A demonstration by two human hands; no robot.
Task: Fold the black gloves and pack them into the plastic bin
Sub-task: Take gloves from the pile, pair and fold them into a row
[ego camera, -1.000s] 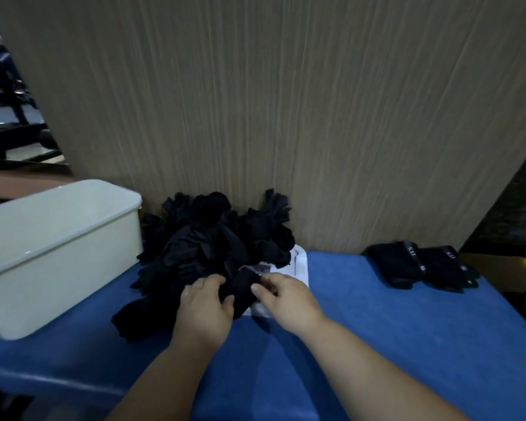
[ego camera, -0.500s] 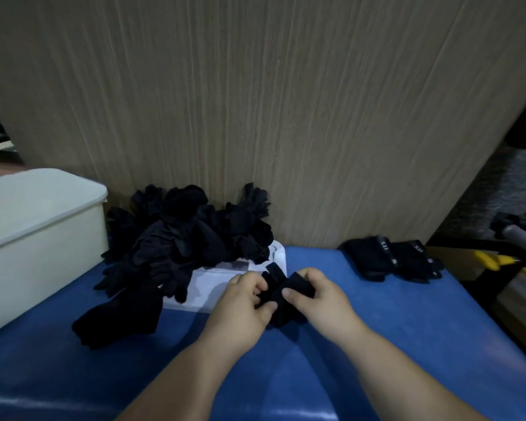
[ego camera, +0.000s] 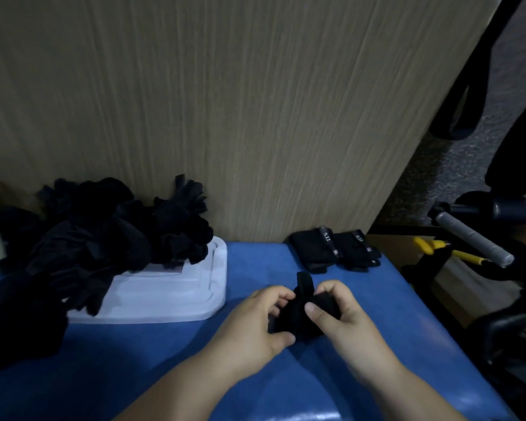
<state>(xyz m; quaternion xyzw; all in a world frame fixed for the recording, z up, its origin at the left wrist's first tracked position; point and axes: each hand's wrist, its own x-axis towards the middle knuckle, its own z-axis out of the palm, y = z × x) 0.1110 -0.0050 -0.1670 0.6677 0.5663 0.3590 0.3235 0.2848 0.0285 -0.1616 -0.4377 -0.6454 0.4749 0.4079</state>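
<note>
A tall panel of pale wood grain [ego camera: 255,117] stands upright along the far edge of the blue table [ego camera: 170,360]. To the right lies grey speckled floor [ego camera: 419,183], with a black chair [ego camera: 516,159] on it. The light is dim.

This looks like a packing spot in a workshop or workroom. A blue tabletop [ego camera: 195,360] stands against a wood-grain panel [ego camera: 225,101]. On it a heap of black gloves [ego camera: 104,238] lies far left and a folded pair [ego camera: 331,250] far right. Past its right edge are yellow-handled pliers [ego camera: 427,246], a grey-wrapped bar [ego camera: 471,237] and a black chair [ego camera: 523,153] on speckled floor [ego camera: 422,177].
</note>
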